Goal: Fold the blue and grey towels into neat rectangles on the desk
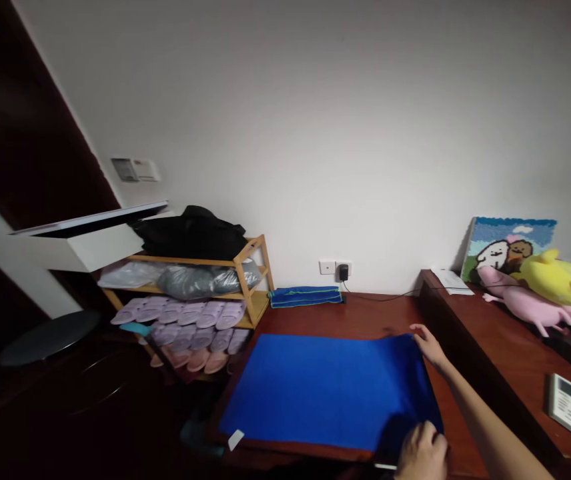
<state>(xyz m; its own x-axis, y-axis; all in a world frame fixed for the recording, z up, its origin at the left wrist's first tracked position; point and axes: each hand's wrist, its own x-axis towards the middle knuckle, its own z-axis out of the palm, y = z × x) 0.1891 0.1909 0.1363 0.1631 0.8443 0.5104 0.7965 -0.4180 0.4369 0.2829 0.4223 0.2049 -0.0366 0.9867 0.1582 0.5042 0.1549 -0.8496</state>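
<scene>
A blue cloth (pixel 310 387), which looks like a towel, lies spread on the dark red wooden table, with a white tag (pixel 235 439) at its near left corner. Its right side is lifted and darkened by shadow. My right hand (pixel 429 348) is closed on the far right corner of the cloth. Below it, at the near right corner, my left hand (pixel 423 452) has its fingers curled over the edge. A small white strip (pixel 385 466) shows just left of that hand.
Behind the cloth, a folded blue cloth with green edging (pixel 305 296) lies against the wall. A shoe rack (pixel 253 293) with slippers stands left. On the raised desk (pixel 505 353) at right are plush toys (pixel 520 303) and a calculator-like device (pixel 569 405). A plugged-in adapter (pixel 343 272) trails a cable.
</scene>
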